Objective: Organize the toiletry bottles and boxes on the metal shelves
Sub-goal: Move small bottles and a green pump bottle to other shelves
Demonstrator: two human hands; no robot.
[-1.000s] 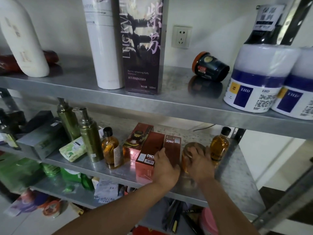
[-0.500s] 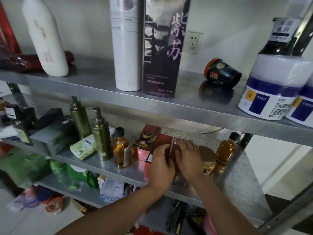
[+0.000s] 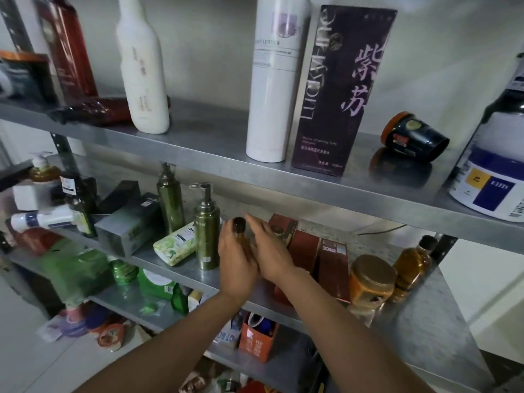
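You are squaring up the small amber bottle (image 3: 239, 226) on the middle shelf (image 3: 419, 316), between the green pump bottle (image 3: 207, 236) on its left and the red boxes (image 3: 307, 248) on its right. Your left hand (image 3: 235, 262) curls round its body. Your right hand (image 3: 269, 251) lays straight fingers against it (blur hides the tips). Next, probably, stand it in line and release gently.

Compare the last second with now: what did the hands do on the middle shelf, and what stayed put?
Both hands moved left. The right hand let go of the amber jar, and the left hand left the red boxes. They now meet at the small amber bottle beside the green pump bottle: left gripping, right fingers straight against it. Boxes, jar and bottles stayed put.
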